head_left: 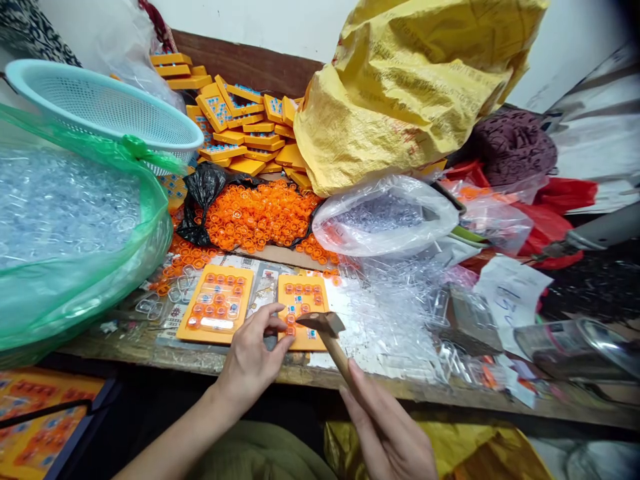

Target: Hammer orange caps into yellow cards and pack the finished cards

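My right hand (387, 427) is wrapped round the wooden handle of a hammer (324, 325). The hammer's head is over an orange-yellow panel (317, 343), its narrow end close to a small orange plastic cap (291, 320). At the panel's left edge, my left hand (255, 350) has thumb and fingertips curled in around that cap, seeming to steady it. More orange caps and small blue pieces sit in the panel. To the left lies a second orange-yellow panel (186, 329), with rows of clear-topped orange caps and a white strip.
Behind the panels lies a heap of orange rings (260, 213). A green bag (150, 233) of clear parts and a blue basket (100, 110) stand left. Stacked panels (245, 140), a yellow sack (390, 100) and a white bag (435, 230) fill the back. Clear pieces (400, 313) spread right.
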{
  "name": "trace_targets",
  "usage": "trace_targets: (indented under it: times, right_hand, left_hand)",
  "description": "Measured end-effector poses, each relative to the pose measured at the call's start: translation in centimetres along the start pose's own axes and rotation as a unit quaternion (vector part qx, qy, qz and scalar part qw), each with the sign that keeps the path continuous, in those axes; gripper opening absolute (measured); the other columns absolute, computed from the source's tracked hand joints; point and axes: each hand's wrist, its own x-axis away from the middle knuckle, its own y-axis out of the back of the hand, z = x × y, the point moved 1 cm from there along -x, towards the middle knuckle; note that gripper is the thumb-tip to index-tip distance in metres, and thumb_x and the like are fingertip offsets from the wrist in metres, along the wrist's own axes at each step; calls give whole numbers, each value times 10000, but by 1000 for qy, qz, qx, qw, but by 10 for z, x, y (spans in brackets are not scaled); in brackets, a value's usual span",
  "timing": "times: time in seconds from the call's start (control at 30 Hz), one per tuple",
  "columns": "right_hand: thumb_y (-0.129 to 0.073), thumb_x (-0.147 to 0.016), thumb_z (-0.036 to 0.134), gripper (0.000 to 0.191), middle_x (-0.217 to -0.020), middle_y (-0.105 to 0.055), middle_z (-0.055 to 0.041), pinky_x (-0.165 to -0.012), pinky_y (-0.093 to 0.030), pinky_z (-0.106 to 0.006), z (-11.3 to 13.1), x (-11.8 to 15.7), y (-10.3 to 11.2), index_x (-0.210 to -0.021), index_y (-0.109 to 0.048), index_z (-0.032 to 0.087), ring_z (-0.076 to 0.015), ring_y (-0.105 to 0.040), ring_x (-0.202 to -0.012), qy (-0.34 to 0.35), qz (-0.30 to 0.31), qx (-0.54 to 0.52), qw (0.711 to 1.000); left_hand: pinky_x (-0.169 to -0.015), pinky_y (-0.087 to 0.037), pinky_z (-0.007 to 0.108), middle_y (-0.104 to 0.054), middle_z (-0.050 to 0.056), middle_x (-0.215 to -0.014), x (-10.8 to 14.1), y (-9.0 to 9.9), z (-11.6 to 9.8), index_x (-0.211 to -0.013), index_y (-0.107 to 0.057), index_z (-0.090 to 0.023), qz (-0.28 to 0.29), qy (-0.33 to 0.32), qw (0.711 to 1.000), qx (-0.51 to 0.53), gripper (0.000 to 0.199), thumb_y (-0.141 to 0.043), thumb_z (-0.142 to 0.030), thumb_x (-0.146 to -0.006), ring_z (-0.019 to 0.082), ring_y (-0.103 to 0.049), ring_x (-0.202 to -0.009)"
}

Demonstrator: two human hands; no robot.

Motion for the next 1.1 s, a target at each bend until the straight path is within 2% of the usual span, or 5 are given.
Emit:
trace_targets:
  times: [0.27,0.37,0.57,0.9,1.1]
  right_hand:
    - [-508,-880,133,479,-956,-736,-69,-706,-560,-172,-3,10,-1,-1337,-506,276,-142,-718,-766,-27,74,-8,997]
    - [-593,-846,271,362,-1079,-714,-56,-730,-571,-222,-6,7,-2,-1205,-645,284,-193,-702,-888,-157,3,-78,984]
    - [-681,-743,417,731,-1130,-663,-111,-332,-412,-198,-26,-43,-10,-1400,-426,221,-41,-471,-388,-371,-29,-264,890]
    - [-640,-704,372,786,-1089,-626,-109,-337,-346,-200,-40,-74,-33,-1419,-372,187,-28,-430,-384,-377,31,-308,873]
    - [-567,-754,330,590,-1021,-691,-92,-518,-515,-275,-40,-82,-39,-1316,-518,160,-152,-631,-619,-310,87,-215,922]
  left_hand:
    - [-772,-558,333,-696,12,-817,0,0,0,-1093,-528,-209,28,42,998,27,342,-608,-176,-762,160,-664,-774]
    - [-768,-557,352,-681,28,-851,2,0,1,-1082,-544,-204,29,73,996,43,364,-639,-202,-731,174,-655,-801]
    - [-937,-504,376,-606,112,-1180,-7,5,-14,-1061,-539,-184,-7,227,947,228,389,-680,-197,-698,227,-584,-1119]
    - [-946,-495,393,-644,178,-1164,-30,1,-46,-1149,-518,-126,9,383,804,454,379,-652,-134,-794,261,-627,-1071]
    - [-827,-563,341,-717,126,-1028,-19,0,-53,-1171,-542,-145,-19,364,803,472,409,-678,-181,-786,236,-697,-908]
